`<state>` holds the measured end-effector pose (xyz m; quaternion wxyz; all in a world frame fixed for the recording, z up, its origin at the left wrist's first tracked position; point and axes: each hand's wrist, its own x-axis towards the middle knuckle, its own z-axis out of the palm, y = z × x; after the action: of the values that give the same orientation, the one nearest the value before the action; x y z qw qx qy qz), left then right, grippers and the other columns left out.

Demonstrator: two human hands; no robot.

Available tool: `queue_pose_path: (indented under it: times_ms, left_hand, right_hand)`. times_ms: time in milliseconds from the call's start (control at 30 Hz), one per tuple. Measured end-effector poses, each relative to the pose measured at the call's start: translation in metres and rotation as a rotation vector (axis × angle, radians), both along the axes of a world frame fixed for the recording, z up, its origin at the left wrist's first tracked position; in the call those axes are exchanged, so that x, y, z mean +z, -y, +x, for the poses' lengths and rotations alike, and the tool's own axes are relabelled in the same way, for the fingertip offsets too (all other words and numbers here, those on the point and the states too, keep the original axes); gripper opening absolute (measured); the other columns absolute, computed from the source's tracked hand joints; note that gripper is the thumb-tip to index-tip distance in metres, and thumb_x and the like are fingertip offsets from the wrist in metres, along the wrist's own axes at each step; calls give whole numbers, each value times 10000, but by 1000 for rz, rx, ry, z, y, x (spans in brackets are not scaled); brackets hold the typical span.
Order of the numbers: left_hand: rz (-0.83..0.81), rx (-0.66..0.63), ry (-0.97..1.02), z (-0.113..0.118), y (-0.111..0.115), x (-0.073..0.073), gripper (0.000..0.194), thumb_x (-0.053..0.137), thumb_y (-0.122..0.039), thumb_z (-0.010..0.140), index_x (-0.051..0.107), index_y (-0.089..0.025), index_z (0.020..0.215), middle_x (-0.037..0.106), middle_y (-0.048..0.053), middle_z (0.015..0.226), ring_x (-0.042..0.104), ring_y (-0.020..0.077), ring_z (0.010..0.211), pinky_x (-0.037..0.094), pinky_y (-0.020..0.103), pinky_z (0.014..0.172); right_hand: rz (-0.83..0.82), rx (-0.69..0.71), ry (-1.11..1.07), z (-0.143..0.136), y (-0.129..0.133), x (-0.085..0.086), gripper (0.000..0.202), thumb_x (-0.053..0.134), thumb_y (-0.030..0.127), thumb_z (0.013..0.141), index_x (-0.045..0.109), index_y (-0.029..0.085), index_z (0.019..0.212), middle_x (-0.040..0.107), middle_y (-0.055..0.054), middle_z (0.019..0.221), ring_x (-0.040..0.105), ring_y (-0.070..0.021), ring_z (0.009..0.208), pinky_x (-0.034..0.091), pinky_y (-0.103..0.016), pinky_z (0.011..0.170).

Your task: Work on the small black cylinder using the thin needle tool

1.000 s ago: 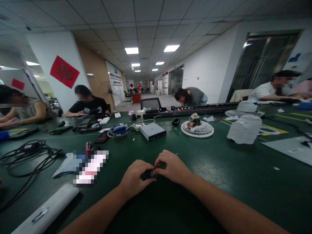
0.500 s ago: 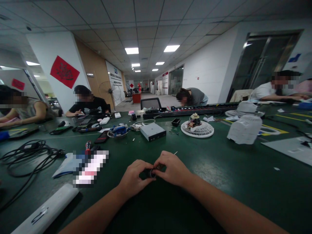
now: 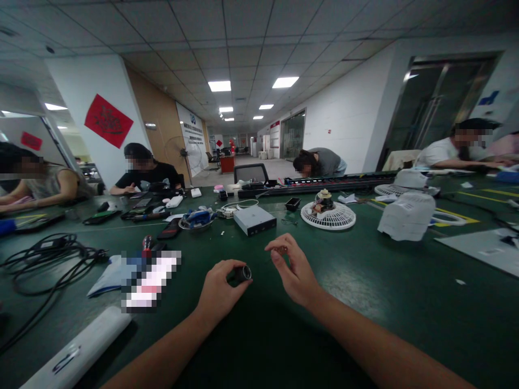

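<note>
Between the thumb and fingers of my left hand is a small dark cylinder with a shiny ring-shaped end facing right. To its right, my right hand is raised above the green table, thumb and forefinger curled close together. Something small and brownish shows at those fingertips, too blurred to name. The two hands are apart. Beyond them on the table lies a silver optical disc drive with a black front.
White fan guard with a motor on it, white plastic housing at right. At left: black cables, a screwdriver, a blue-white packet and a long white case. Several other people sit or lean around the table.
My right hand has pulled away from the cylinder, up and to the right. My left hand has shifted slightly left and up, still holding the cylinder, whose ringed end now shows.
</note>
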<state>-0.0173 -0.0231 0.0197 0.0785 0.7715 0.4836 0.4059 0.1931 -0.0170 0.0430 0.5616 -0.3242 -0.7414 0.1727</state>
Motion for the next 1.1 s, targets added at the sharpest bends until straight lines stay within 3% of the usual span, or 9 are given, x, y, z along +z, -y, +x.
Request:
queue_pose_path:
  times_ms: [67, 200, 467, 633, 800, 900, 1100]
  left_hand:
    - [-10, 16, 19, -1, -1, -1, 275, 812, -198, 716, 705, -229, 967, 748, 14, 931, 701, 231, 869, 558, 375, 798]
    - [-24, -4, 12, -1, 0, 0, 258, 807, -205, 722, 706, -224, 959, 752, 18, 929, 707, 237, 872, 562, 380, 793]
    - [11, 19, 35, -2, 0, -2, 274, 814, -218, 712, 704, -229, 963, 753, 24, 927, 705, 241, 866, 560, 383, 789]
    - [-4, -12, 31, -2, 0, -3, 231, 791, -212, 734, 702, -234, 947, 752, 20, 920, 705, 230, 853, 558, 363, 769]
    - [18, 23, 38, -2, -1, -2, 248, 804, -196, 711, 706, -223, 937, 752, 21, 904, 705, 233, 844, 555, 367, 771]
    - [15, 0, 27, -2, -1, -2, 230, 803, -176, 705, 710, -228, 909, 752, 13, 887, 704, 227, 829, 556, 353, 751]
    - [44, 14, 49, -4, -3, -3, 225, 796, -186, 705, 712, -218, 911, 752, 23, 883, 706, 229, 825, 564, 362, 760]
  right_hand:
    - [-76, 83, -62, 0, -3, -5, 234, 434, 376, 1019, 613, 225, 1021, 552, -28, 862, 569, -181, 797, 470, -306, 734]
    - [-171, 198, -84, -1, -9, -13, 278, 467, 452, 1005, 608, 214, 981, 609, -23, 840, 606, -176, 792, 480, -299, 745]
    - [-164, 168, 56, -1, -7, -7, 194, 541, 367, 978, 630, 205, 918, 665, -22, 826, 634, -175, 775, 480, -307, 747]
    - [-231, 289, -53, -1, -6, -8, 226, 518, 382, 989, 635, 197, 931, 674, -28, 802, 656, -180, 772, 505, -314, 751]
    - [-162, 193, 37, -1, -5, -6, 188, 564, 368, 965, 653, 205, 933, 687, -36, 845, 657, -184, 797, 497, -322, 770]
    - [-216, 261, 2, -1, -4, -4, 219, 539, 371, 977, 652, 198, 906, 696, -35, 807, 666, -181, 771, 503, -316, 752]
    - [-232, 250, 0, 0, -6, -2, 194, 585, 372, 952, 659, 196, 915, 731, -36, 804, 690, -189, 779, 514, -329, 761]
